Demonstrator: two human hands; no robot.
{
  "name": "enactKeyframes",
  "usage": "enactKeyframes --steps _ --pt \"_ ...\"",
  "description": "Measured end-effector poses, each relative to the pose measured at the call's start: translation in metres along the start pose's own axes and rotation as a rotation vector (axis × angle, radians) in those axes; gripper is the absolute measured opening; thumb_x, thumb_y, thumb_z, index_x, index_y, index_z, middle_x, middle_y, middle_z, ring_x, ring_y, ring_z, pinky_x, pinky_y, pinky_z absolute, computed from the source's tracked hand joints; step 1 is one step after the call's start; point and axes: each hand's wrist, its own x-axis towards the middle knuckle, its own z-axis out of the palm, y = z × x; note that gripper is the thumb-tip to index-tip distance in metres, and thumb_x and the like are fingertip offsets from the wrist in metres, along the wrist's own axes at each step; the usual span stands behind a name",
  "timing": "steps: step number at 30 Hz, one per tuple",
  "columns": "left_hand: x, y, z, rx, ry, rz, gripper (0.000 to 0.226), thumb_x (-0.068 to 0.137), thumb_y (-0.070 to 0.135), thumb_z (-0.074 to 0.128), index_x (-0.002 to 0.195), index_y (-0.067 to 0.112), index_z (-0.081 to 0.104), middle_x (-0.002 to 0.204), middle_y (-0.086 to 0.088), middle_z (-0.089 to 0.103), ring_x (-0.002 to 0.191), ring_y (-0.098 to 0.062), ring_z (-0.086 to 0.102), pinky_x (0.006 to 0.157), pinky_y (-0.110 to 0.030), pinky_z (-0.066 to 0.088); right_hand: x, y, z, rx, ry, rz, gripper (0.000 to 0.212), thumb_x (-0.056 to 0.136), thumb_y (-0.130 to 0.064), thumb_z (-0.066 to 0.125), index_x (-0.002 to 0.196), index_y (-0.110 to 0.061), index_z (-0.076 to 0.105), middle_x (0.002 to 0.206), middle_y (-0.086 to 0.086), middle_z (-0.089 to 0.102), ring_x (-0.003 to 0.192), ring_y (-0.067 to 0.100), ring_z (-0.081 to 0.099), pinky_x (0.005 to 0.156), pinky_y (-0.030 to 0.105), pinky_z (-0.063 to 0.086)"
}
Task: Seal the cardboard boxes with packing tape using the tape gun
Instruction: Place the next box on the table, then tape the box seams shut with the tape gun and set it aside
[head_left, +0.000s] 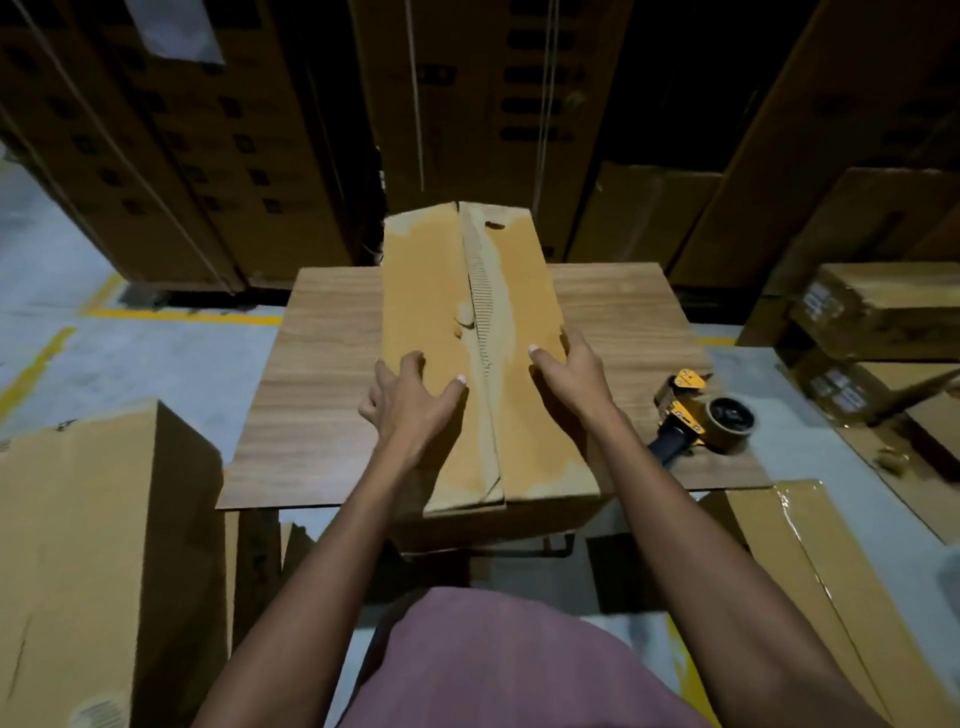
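Pressing down with fingers spread, the left hand (410, 400) and right hand (569, 376) flank the box (431, 291) seam; bare worktop (311, 374) lies outside both; the tape gun (701, 415) rests right of the right hand, near the worktop's edge.

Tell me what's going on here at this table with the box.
A person is getting a cardboard box ready for taping on a wooden table. The left hand and right hand press flat on the two top flaps, holding them closed along the centre seam, which carries no fresh tape yet. The tape gun lies untouched on the table to the right. More cardboard boxes are stacked all around.
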Motion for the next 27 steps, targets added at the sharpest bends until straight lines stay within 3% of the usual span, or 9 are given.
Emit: enactKeyframes --steps 2,4,7,11,16,21,27 --pt "0.001 0.002 0.019 0.116 -0.028 0.072 0.07 0.087 0.064 0.057 0.145 0.028 0.044 0.164 -0.023 0.016 0.145 -0.047 0.02 0.115 -0.058 0.014 0.01 0.012 -0.002 -0.055 0.003 0.017 0.061 0.098 -0.033 0.065 0.151 -0.009 0.046 0.144 0.011 0.059 0.131 0.028 0.056 0.104 0.036 0.046" --pt "0.001 0.005 0.029 0.16 -0.008 0.09 0.069 0.086 0.066 0.054 0.143 0.03 0.044 0.166 -0.021 0.013 0.143 -0.05 0.019 0.115 -0.06 0.013 0.012 0.02 -0.001 -0.09 0.01 0.047 0.067 0.098 -0.038 0.063 0.155 -0.009 0.042 0.148 0.013 0.056 0.135 0.032 0.053 0.109 0.042 0.046" --pt "0.008 0.003 0.026 0.168 0.033 0.094 0.07 0.084 0.069 0.054 0.141 0.029 0.046 0.161 -0.017 0.023 0.135 -0.047 0.029 0.11 -0.057 0.021 -0.002 0.026 0.006 -0.247 -0.025 0.105 0.082 0.096 -0.055 0.058 0.16 -0.013 0.028 0.152 0.015 0.047 0.136 0.038 0.049 0.109 0.05 0.045" --pt "0.037 -0.011 0.013 0.102 0.112 0.158 0.07 0.085 0.065 0.06 0.139 0.022 0.048 0.137 -0.01 0.042 0.119 -0.036 0.042 0.099 -0.049 0.035 -0.019 0.032 0.018 -0.497 -0.096 0.163 0.093 0.097 -0.068 0.046 0.164 -0.017 0.006 0.163 0.018 0.02 0.141 0.045 0.035 0.111 0.054 0.036" --pt "0.068 -0.003 0.027 0.139 0.073 0.26 0.074 0.084 0.065 0.058 0.144 0.025 0.042 0.155 -0.014 0.03 0.139 -0.036 0.028 0.109 -0.055 0.031 0.012 0.029 0.027 -0.67 0.056 0.031 0.091 0.096 -0.074 0.037 0.162 -0.016 0.016 0.156 0.024 0.031 0.133 0.042 0.042 0.1 0.05 0.042" --pt "0.084 0.03 0.049 0.226 0.014 0.273 0.069 0.086 0.065 0.047 0.142 0.025 0.043 0.161 -0.015 0.025 0.147 -0.039 0.018 0.11 -0.062 0.027 0.071 0.025 0.005 -0.676 0.05 -0.029 0.09 0.091 -0.079 0.043 0.159 -0.023 0.027 0.145 0.021 0.046 0.127 0.04 0.049 0.095 0.049 0.045" --pt "0.075 0.064 0.076 0.338 -0.096 0.358 0.059 0.098 0.057 0.035 0.147 0.024 0.038 0.166 -0.018 0.016 0.152 -0.043 0.006 0.111 -0.077 0.002 0.103 0.031 -0.021 -0.687 0.054 -0.026 0.085 0.09 -0.079 0.044 0.157 -0.028 0.032 0.152 0.013 0.047 0.136 0.037 0.045 0.104 0.054 0.04"
